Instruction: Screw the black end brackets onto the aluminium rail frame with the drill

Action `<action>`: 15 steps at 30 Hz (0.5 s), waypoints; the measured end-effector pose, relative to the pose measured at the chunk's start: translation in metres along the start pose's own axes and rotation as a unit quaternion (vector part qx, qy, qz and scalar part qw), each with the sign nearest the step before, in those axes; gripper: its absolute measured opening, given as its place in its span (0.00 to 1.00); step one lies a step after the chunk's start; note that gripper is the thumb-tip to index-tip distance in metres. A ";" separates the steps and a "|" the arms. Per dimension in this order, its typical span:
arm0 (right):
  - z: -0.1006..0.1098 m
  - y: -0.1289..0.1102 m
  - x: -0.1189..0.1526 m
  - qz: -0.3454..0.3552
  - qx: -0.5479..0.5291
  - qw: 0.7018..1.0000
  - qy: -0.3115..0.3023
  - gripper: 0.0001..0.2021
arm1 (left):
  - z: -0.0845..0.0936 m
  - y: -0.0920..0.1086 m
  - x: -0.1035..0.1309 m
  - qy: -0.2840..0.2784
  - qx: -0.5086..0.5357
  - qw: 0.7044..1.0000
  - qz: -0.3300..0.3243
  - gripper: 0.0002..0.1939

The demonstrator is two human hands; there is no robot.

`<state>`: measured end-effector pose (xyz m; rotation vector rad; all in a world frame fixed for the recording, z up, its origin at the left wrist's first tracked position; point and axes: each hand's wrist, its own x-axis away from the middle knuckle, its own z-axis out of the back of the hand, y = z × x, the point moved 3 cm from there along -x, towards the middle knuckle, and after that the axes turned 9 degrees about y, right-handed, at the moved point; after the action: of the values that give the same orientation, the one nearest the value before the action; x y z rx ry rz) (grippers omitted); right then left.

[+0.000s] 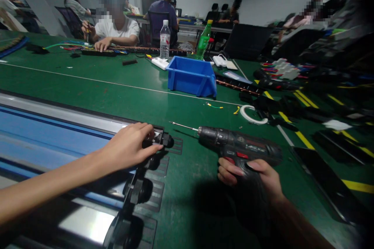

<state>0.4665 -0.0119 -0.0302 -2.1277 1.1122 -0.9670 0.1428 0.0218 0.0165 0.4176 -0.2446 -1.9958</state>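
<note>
Gripping drill: right hand closed | left hand: palm-down, half-curled over rail, hold unclear

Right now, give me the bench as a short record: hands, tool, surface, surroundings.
Left hand: on the far right corner of a long blue-and-silver panel
Right hand: gripping a black pistol-shaped power drill with red details
Slim silver drill bit: pointing left, tip apart from the panel
Surface: green tabletop
Beyond the drill: open blue plastic bin, white ring-shaped coil
</note>
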 end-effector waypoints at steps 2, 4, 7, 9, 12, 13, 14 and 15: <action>0.002 -0.001 0.002 0.003 0.015 1.000 -0.001 0.13 | -0.005 0.000 0.000 -0.011 -0.001 1.000 0.007 0.24; 0.002 -0.001 0.003 0.009 0.030 1.000 -0.001 0.14 | -0.008 0.000 -0.001 -0.017 0.006 1.000 0.009 0.23; 0.002 0.003 0.005 0.005 0.021 1.000 0.002 0.14 | -0.010 0.000 0.000 -0.022 0.019 1.000 0.005 0.22; 0.001 0.005 0.005 -0.002 0.009 1.000 0.006 0.13 | -0.011 0.000 0.000 -0.024 0.028 0.999 -0.001 0.22; 0.000 0.005 0.005 -0.003 0.006 1.000 0.016 0.12 | -0.012 -0.002 0.001 -0.027 0.029 0.999 -0.004 0.23; 0.000 0.005 0.005 -0.006 0.004 1.000 0.019 0.12 | -0.012 -0.002 0.001 -0.029 0.027 0.999 -0.005 0.23; 0.001 0.004 0.005 -0.009 0.000 1.000 0.023 0.11 | -0.013 -0.003 0.001 -0.030 0.026 0.999 -0.005 0.24; 0.001 0.003 0.004 -0.013 -0.004 0.999 0.029 0.10 | -0.013 -0.003 0.001 -0.031 0.024 0.999 -0.006 0.24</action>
<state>0.4678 -0.0172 -0.0318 -2.1381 1.1191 -1.0435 0.1452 0.0227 0.0035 0.3885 -0.3304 -2.0190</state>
